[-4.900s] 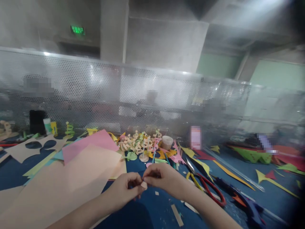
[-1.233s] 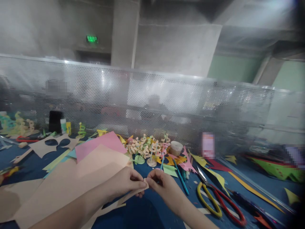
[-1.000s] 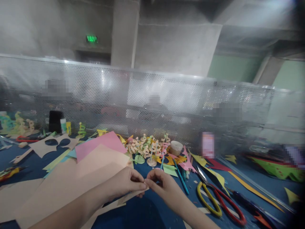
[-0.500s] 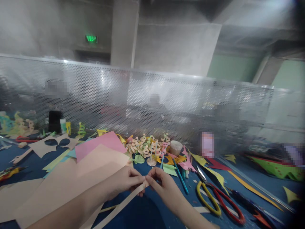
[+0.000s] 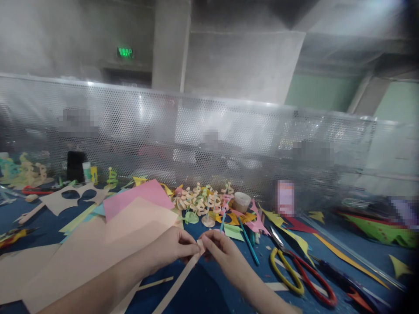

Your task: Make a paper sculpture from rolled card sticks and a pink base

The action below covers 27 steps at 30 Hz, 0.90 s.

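My left hand [image 5: 173,247] and my right hand [image 5: 220,250] meet above the blue table [image 5: 209,292], both pinching the upper end of a long peach paper strip [image 5: 178,282]. The strip hangs down and to the left from my fingertips towards the near edge. Both hands have their fingers closed on it. Just left of my hands lies a large peach paper sheet [image 5: 108,244].
A pink sheet [image 5: 137,198] and cut scraps lie at left. Small curled paper figures [image 5: 199,203] and a tape roll [image 5: 241,202] stand behind my hands. Scissors with yellow and red handles [image 5: 294,274] lie at right. A perforated metal screen [image 5: 209,139] closes the back.
Over the last second the paper strip has lifted off the sheet and hangs steeper from my fingertips. My hands have stayed pinched together in nearly the same place.
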Tool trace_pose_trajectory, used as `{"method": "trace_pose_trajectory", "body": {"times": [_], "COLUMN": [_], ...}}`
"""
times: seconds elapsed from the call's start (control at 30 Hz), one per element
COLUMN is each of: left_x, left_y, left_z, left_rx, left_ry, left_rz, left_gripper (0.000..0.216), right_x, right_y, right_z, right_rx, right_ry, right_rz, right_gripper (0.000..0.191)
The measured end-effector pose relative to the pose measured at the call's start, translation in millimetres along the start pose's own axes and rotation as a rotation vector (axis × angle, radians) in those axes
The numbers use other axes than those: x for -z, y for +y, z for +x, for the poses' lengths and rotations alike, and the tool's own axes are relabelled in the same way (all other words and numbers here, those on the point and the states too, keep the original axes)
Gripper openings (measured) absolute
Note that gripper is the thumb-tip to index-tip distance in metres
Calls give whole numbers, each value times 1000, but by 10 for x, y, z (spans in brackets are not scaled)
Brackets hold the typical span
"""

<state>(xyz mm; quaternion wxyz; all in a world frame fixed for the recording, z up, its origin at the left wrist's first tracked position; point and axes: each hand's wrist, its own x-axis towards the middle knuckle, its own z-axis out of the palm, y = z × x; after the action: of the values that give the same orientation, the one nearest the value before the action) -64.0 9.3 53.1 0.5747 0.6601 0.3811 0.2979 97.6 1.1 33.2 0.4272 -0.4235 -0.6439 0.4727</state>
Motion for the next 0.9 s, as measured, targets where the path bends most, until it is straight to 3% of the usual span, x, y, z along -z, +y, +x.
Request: {"method": "trace_pose_trajectory", "body": {"times": [0.1,0.27,0.5,0.9], "left_x": [-4,16,52,62], "left_y": [35,22,-54,-98], "left_z": [-3,6,40,60], "left_rx": [-35,-47,-9,-3], "left_ry": [35,60,22,58], "left_rz": [21,42,-36,-216], "left_gripper": [36,36,37,28], "right_x": [17,19,24,54], "right_y": [-19,-3,-18,-52], "right_z": [14,13,-6,-7], "right_rx": [-49,14,61,59], "right_ry": [-21,-58,-30,-44], "right_rz": [28,-42,-165,-144], "right_gripper": [47,43,36,33]}}
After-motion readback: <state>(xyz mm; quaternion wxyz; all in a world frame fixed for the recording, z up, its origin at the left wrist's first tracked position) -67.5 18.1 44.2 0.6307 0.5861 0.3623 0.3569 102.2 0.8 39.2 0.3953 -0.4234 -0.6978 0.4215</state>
